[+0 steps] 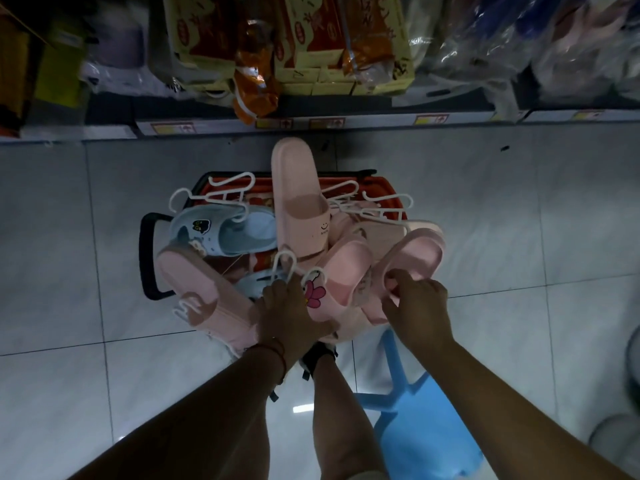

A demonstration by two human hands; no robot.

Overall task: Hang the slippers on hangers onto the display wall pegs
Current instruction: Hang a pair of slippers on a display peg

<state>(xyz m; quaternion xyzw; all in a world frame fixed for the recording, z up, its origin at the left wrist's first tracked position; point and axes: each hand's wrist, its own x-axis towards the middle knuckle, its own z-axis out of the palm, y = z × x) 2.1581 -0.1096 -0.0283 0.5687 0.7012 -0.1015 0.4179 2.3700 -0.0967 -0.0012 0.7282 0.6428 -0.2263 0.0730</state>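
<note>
Nearest to the lens, below both forearms, stands a blue plastic stool (420, 407) on the tiled floor (69, 237), with the person's leg and dark-strapped sandal (317, 356) beside it.

Just beyond, the left hand (289, 311) has its fingers curled over the white hanger hooks (287, 268) of a pink slipper with a flower patch (317, 296); gripping there seems meant to lift the pair by the part that will go over a peg. To its right, the right hand (417, 301) curls its fingers around the strap of another pink slipper (414, 256), probably to pull it free of the tangle or steady the heap while the left lifts.

Under and beyond both hands, the slippers lie heaped in a red shopping basket (388, 192) with a black handle (147, 258) out to the left hand's side. A ribbed pink slipper (204, 299) hangs over the basket edge left of the left hand; a light blue one with a cartoon patch (221, 230) lies farther on; a long pink slipper with a smile mark (299, 202) stands up past the fingers. More white hangers (221, 192) stick out, loosely interlocked, so they could snag.

Farthest off, a low shelf (311, 123) holds yellow boxes (311, 39). No wall pegs are in view, so hanging has not yet begun for this pair.
</note>
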